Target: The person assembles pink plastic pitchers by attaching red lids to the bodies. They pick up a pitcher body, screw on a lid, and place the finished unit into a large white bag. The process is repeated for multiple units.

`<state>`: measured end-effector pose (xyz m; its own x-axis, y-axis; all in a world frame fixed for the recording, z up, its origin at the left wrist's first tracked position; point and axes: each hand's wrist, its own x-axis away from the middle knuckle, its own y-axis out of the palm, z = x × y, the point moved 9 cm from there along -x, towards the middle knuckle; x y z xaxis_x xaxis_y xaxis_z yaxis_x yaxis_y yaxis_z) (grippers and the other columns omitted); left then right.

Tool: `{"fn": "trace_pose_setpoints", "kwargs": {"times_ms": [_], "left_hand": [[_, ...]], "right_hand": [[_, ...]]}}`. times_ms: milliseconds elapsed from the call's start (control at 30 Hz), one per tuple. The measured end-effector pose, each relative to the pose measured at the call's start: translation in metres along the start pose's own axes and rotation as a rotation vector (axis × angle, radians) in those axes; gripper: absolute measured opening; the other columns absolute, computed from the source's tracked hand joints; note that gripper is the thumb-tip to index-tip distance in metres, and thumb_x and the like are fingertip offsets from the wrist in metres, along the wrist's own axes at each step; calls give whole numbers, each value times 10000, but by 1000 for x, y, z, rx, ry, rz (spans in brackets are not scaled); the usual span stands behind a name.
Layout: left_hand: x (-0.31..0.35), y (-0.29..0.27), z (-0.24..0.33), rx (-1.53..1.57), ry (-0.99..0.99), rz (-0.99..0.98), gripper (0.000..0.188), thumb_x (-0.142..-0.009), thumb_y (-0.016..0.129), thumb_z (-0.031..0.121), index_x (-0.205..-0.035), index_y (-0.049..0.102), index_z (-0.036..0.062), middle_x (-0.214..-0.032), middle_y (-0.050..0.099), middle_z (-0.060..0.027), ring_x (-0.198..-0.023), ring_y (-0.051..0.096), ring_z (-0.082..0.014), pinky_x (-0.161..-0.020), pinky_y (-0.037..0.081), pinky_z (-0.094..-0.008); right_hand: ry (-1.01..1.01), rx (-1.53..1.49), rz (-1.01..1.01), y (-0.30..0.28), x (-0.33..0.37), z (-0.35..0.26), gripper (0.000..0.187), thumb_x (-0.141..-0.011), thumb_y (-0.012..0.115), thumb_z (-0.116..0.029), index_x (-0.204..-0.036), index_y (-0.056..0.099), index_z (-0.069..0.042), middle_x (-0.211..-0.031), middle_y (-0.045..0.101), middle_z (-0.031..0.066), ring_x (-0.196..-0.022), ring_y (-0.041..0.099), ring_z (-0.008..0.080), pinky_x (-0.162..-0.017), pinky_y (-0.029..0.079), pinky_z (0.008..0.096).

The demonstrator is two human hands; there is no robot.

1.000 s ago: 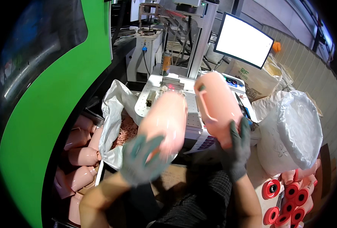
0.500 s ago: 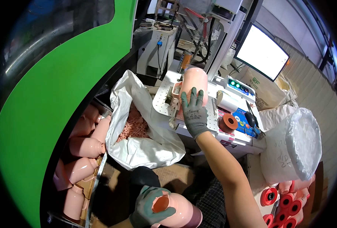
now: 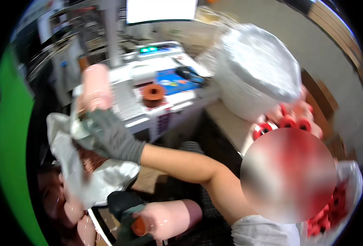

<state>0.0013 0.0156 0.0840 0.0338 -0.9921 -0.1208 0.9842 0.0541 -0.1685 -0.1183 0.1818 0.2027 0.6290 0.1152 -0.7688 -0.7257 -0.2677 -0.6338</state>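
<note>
My left hand (image 3: 134, 229), in a grey-green glove, is closed around the neck end of a pink bottle (image 3: 169, 217) with a handle. That bottle lies tilted across my lap, its orange-brown mouth toward the hand and its darker base to the right. On the left my gloved right hand (image 3: 118, 137) reaches across, closed at the near, neck end of another pink bottle (image 3: 96, 84). That one is at the left side of the white work table (image 3: 124, 100), its far end raised. Motion blur smears the right fingertips.
Below my right hand stands a white sack (image 3: 112, 180) with pink scraps. Pink bottles (image 3: 73, 209) lie at lower left. An orange-brown ring (image 3: 153, 95) and a mouse (image 3: 184, 73) are on the table. A big white bag (image 3: 247, 78) stands right, near red-rimmed pink bottles (image 3: 288, 121). A blurred disc hides part.
The view has swung right. My right hand has gone from lying spread on the table's bottle to closing at its near end. The left hand still holds its bottle, now lying flatter.
</note>
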Motion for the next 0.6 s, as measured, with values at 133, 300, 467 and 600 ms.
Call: {"fn": "trace_pose_setpoints", "kwargs": {"times_ms": [133,300,467,600], "left_hand": [[-31,29,-1,19,-3,-94,529,-911,719,227,-1354,554,-10,-1390,589,-182,-1274,572,-325,-1063,470,-467],[-91,81,-1,-76,58,-60,491,-944,673,235,-1355,553,-6,-1378,594,-178,-1255,579,-317,-1048,482,-456],[-76,34,-31,-251,-29,497,457,-977,626,243,-1356,552,-2,-1366,600,-174,-1236,586,-308,-1033,495,-445],[-72,16,-39,-233,-103,689,433,-1004,589,249,-1357,551,1,-1357,604,-171,-1220,592,-301,-1021,505,-436]], "right_hand": [[184,0,30,-99,133,15,653,-843,764,-284,-1420,547,-72,-1471,513,205,-1330,518,394,-1118,431,513],[830,658,248,-319,375,87,539,-852,759,-144,-1325,556,16,-1253,606,238,-1143,609,405,-1001,505,450],[1848,774,798,-452,609,142,1000,-799,777,-453,-1537,314,38,-1460,427,368,-1344,480,474,-1120,412,501],[1935,601,744,-457,658,190,948,-787,747,-315,-1549,325,61,-1256,677,282,-1185,669,354,-1025,513,422]]}}
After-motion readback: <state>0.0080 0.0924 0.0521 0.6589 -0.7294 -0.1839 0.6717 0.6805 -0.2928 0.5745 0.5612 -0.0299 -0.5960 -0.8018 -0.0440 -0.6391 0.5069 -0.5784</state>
